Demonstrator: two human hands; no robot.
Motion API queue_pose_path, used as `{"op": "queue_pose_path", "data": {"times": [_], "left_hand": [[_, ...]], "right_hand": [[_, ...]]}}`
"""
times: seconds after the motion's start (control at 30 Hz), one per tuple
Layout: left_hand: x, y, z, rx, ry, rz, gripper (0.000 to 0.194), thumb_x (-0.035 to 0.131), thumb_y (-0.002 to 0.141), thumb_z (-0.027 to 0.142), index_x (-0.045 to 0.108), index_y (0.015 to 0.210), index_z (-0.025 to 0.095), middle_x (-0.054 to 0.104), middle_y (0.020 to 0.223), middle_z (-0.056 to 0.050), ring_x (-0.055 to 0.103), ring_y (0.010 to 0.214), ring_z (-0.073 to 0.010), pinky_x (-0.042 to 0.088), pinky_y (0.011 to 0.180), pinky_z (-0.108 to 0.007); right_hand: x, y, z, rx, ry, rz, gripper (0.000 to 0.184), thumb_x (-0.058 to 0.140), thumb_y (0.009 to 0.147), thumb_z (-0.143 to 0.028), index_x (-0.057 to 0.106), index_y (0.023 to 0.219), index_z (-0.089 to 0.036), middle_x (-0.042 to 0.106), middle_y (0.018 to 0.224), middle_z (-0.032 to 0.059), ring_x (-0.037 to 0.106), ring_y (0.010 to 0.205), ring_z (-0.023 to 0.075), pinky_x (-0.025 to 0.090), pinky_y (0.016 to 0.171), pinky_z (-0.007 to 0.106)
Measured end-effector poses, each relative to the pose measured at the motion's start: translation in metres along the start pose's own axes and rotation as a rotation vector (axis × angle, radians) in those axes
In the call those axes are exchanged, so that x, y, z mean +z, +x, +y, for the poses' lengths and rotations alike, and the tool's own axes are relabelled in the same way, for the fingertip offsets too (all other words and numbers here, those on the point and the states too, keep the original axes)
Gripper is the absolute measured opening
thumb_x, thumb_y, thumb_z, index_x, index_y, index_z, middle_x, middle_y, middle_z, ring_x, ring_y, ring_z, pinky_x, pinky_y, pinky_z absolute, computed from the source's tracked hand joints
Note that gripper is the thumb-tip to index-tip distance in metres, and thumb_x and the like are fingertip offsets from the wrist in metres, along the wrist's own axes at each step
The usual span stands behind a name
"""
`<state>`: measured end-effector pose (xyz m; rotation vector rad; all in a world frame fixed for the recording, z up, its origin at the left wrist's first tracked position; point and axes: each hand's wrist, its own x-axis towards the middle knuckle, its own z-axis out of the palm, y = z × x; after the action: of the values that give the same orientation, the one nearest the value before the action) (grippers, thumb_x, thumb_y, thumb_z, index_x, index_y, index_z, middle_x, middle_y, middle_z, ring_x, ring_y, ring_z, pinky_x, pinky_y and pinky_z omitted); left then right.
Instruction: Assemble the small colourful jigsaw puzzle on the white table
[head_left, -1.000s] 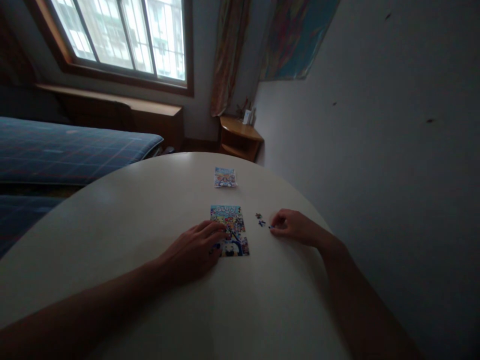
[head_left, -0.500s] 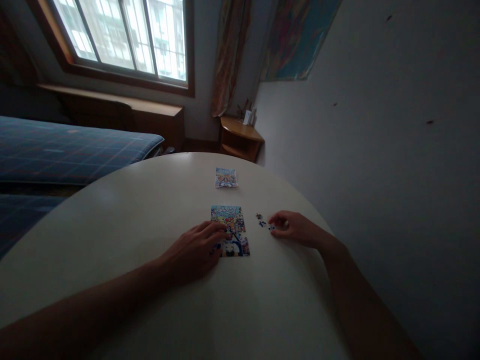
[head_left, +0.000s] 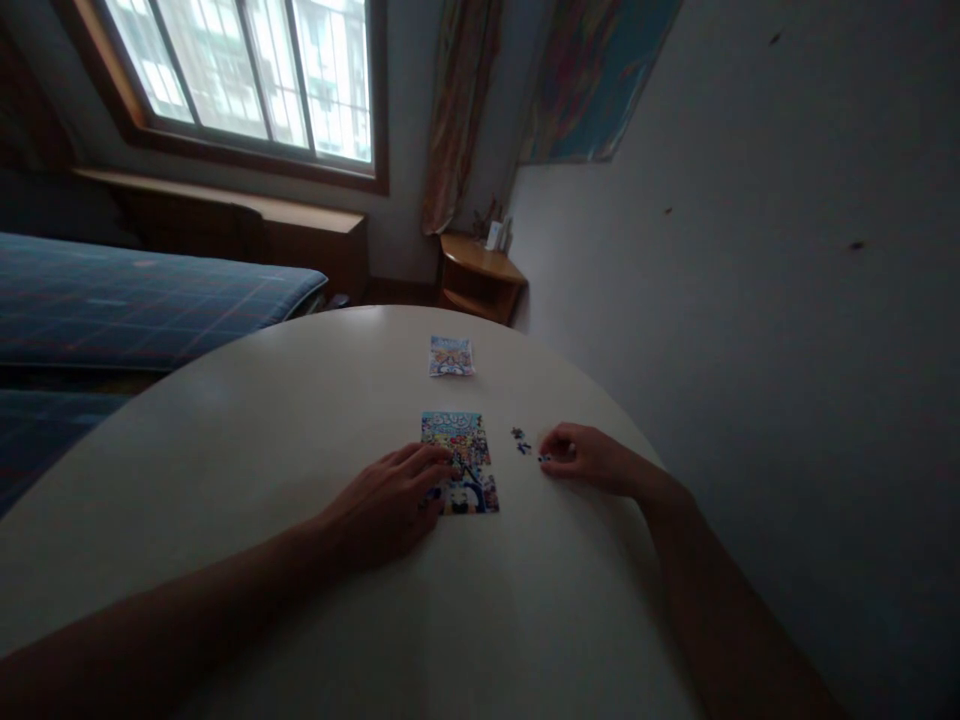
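Note:
A colourful jigsaw puzzle point(head_left: 469, 450), mostly joined, lies flat on the white table, with a pale gap at its right edge. My left hand point(head_left: 405, 490) rests on its left side, fingers stretched over it and hiding that part. To the right of the puzzle, my right hand point(head_left: 581, 457) pinches a small dark-blue and white puzzle piece point(head_left: 544, 458) between thumb and fingertips, close to the tabletop. A few loose puzzle pieces point(head_left: 520, 440) lie between the puzzle and my right hand.
Beyond the puzzle lies a small printed packet or sheet point(head_left: 451, 356) with a similar picture. The round white table point(head_left: 315, 380) has a wall point(head_left: 750, 330) close on its right. A blue plaid mattress point(head_left: 150, 300) is at the left, and a wooden corner shelf point(head_left: 484, 260) stands behind.
My right thumb and fingers parted around the piece half a second ago and have closed on it again. The left hand and the puzzle stay put.

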<state>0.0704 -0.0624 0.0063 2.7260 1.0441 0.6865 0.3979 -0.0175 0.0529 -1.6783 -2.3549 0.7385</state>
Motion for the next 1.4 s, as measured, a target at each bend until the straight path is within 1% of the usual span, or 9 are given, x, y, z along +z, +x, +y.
{"op": "queue_pose_path", "data": {"times": [0.33, 0.5, 0.57, 0.67, 0.8, 0.93, 1.03, 1.23, 1.4], "left_hand": [[-0.001, 0.0, 0.002, -0.009, -0.002, -0.013, 0.04, 0.056, 0.085, 0.014, 0.056, 0.124, 0.023, 0.056, 0.134, -0.006, 0.053, 0.121, -0.0254, 0.05, 0.102, -0.047], [-0.001, 0.001, 0.001, 0.014, -0.005, 0.002, 0.041, 0.057, 0.084, 0.014, 0.056, 0.124, 0.023, 0.058, 0.132, -0.007, 0.054, 0.12, -0.0254, 0.05, 0.102, -0.046], [-0.001, 0.001, 0.001, 0.031, -0.012, 0.024, 0.039, 0.058, 0.084, 0.014, 0.057, 0.122, 0.022, 0.059, 0.131, -0.007, 0.054, 0.118, -0.0255, 0.05, 0.101, -0.046], [-0.001, 0.003, 0.003, 0.04, -0.053, 0.075, 0.03, 0.057, 0.087, 0.017, 0.059, 0.116, 0.022, 0.063, 0.124, -0.007, 0.057, 0.113, -0.0247, 0.051, 0.098, -0.046], [-0.001, 0.006, 0.006, -0.077, -0.217, 0.155, 0.014, 0.058, 0.091, 0.023, 0.063, 0.104, 0.023, 0.069, 0.106, -0.004, 0.063, 0.1, -0.0214, 0.052, 0.089, -0.039], [0.002, 0.008, 0.008, -0.169, -0.315, 0.224, 0.007, 0.058, 0.092, 0.024, 0.064, 0.094, 0.022, 0.069, 0.093, -0.003, 0.065, 0.089, -0.0194, 0.052, 0.081, -0.034], [0.003, 0.008, 0.01, -0.203, -0.343, 0.245, 0.008, 0.057, 0.091, 0.024, 0.064, 0.093, 0.021, 0.069, 0.091, -0.004, 0.064, 0.085, -0.0186, 0.05, 0.078, -0.031], [-0.002, 0.01, 0.011, -0.26, -0.419, 0.311, 0.012, 0.055, 0.091, 0.026, 0.062, 0.083, 0.019, 0.066, 0.078, -0.001, 0.061, 0.073, -0.0154, 0.048, 0.07, -0.028], [-0.003, 0.011, 0.009, -0.285, -0.432, 0.285, 0.015, 0.053, 0.091, 0.027, 0.061, 0.082, 0.019, 0.067, 0.078, -0.001, 0.061, 0.073, -0.0157, 0.048, 0.07, -0.028]], "right_hand": [[0.003, -0.002, -0.013, -0.059, 0.048, -0.031, 0.021, 0.07, 0.075, -0.03, 0.066, 0.09, -0.016, 0.066, 0.086, 0.0047, 0.059, 0.076, 0.0168, 0.045, 0.07, 0.028], [0.013, -0.002, -0.027, -0.133, 0.192, -0.097, 0.023, 0.07, 0.079, -0.033, 0.067, 0.096, -0.017, 0.065, 0.078, 0.0012, 0.057, 0.069, 0.0139, 0.044, 0.064, 0.025], [0.021, -0.001, -0.039, -0.198, 0.253, -0.072, 0.025, 0.069, 0.081, -0.033, 0.069, 0.101, -0.019, 0.066, 0.079, 0.0007, 0.058, 0.07, 0.0135, 0.044, 0.065, 0.025], [0.035, 0.0, -0.062, -0.258, 0.323, 0.079, 0.018, 0.069, 0.083, -0.034, 0.074, 0.094, -0.02, 0.07, 0.079, 0.0016, 0.061, 0.072, 0.0143, 0.045, 0.068, 0.027], [0.057, 0.003, -0.091, -0.211, 0.488, 0.233, 0.018, 0.074, 0.079, -0.037, 0.075, 0.086, -0.021, 0.072, 0.076, 0.0019, 0.062, 0.072, 0.0156, 0.046, 0.068, 0.028], [0.073, 0.006, -0.101, -0.202, 0.775, 0.191, 0.023, 0.078, 0.074, -0.041, 0.075, 0.082, -0.019, 0.074, 0.082, 0.0034, 0.064, 0.074, 0.0158, 0.049, 0.07, 0.029], [0.078, 0.009, -0.099, -0.185, 0.881, 0.14, 0.027, 0.079, 0.072, -0.044, 0.076, 0.084, -0.019, 0.074, 0.083, 0.0041, 0.066, 0.075, 0.016, 0.051, 0.072, 0.03], [0.076, 0.01, -0.095, -0.112, 0.863, 0.12, 0.031, 0.077, 0.073, -0.046, 0.073, 0.086, -0.018, 0.075, 0.082, 0.0039, 0.066, 0.072, 0.0154, 0.052, 0.071, 0.03], [0.07, 0.006, -0.098, -0.146, 0.694, 0.095, 0.025, 0.074, 0.077, -0.041, 0.071, 0.085, -0.017, 0.073, 0.079, 0.004, 0.064, 0.069, 0.0145, 0.05, 0.065, 0.027]]}}
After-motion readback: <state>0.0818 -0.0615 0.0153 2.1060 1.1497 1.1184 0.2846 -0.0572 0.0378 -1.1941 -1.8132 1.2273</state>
